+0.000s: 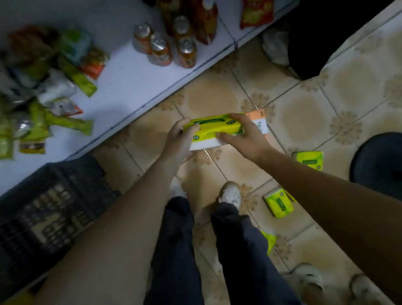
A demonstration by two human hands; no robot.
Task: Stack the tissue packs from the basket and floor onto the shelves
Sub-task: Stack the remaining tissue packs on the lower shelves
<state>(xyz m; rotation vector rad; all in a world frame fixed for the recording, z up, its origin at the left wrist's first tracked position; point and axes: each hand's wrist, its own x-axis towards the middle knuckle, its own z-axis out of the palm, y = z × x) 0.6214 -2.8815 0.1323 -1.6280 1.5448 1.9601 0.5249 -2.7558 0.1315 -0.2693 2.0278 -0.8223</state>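
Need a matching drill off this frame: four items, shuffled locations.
Items: 1 basket; 2 bottles; 3 held tissue pack; 4 loose tissue pack.
Places: a on floor tiles by the shoe; b gripped by left hand and right hand; c standing on white shelf; d lower left, beside that shelf's edge.
Pairs: 1-d; 2-c; 3-b; 4-a.

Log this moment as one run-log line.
left hand, right hand: holding tissue packs | loose packs: on floor | shelf: snacks, bottles
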